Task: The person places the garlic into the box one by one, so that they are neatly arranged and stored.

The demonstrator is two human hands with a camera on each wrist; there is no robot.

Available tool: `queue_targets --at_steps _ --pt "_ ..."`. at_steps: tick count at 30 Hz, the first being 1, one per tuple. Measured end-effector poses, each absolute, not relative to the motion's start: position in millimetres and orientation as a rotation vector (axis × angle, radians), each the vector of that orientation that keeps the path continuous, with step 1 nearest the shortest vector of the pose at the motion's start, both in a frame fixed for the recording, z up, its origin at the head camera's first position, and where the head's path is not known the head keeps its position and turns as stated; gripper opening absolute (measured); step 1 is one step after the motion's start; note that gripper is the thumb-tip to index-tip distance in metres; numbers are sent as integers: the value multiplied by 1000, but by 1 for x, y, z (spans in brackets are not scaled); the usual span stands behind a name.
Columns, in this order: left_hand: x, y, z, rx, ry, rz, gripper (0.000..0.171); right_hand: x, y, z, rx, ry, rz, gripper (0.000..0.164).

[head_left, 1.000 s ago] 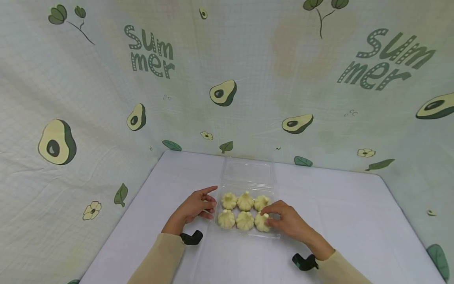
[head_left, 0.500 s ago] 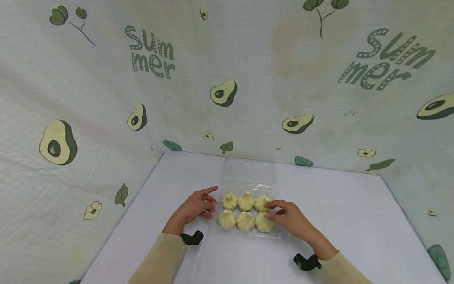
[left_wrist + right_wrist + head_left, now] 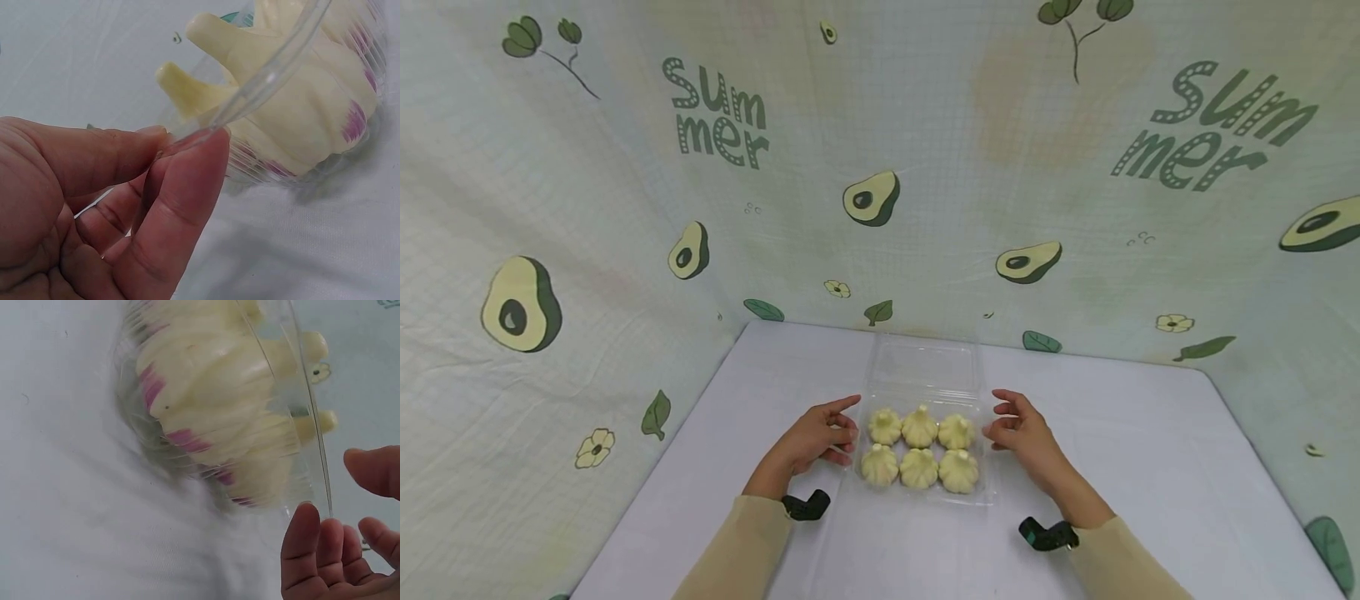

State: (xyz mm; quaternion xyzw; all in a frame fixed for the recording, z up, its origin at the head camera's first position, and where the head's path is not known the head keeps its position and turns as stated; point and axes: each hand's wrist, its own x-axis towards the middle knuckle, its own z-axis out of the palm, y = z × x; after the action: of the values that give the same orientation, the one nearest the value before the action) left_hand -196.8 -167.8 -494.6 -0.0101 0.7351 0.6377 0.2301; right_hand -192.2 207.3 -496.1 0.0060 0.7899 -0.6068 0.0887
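Observation:
A clear plastic clamshell container lies on the table, holding two rows of three pale garlic bulbs. In the left wrist view, purple streaks mark the garlic near its base. My left hand pinches the container's left rim between thumb and index finger. On the opposite side, my right hand holds nothing. In the right wrist view its fingers reach close to the right rim, with the thumb apart from it.
The container's transparent lid is folded back toward the rear of the white-covered table. Behind the table hangs a cloth printed with avocados and leaves. Black wrist devices sit at both sleeve cuffs.
My right hand has let go of the front right garlic bulb, touched around the rear right one, and moved out to the container's right side. The left hand has stayed put.

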Motion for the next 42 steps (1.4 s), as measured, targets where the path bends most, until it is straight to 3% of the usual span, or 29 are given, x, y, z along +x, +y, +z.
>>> queue_targets --at_steps 10,42 --pt "-197 -170 -498 3 2000 1745 74 -209 216 -508 36 2077 -1822 91" --pt "-194 -169 -497 22 1946 1798 78 -220 232 -524 -138 1837 -1943 97"
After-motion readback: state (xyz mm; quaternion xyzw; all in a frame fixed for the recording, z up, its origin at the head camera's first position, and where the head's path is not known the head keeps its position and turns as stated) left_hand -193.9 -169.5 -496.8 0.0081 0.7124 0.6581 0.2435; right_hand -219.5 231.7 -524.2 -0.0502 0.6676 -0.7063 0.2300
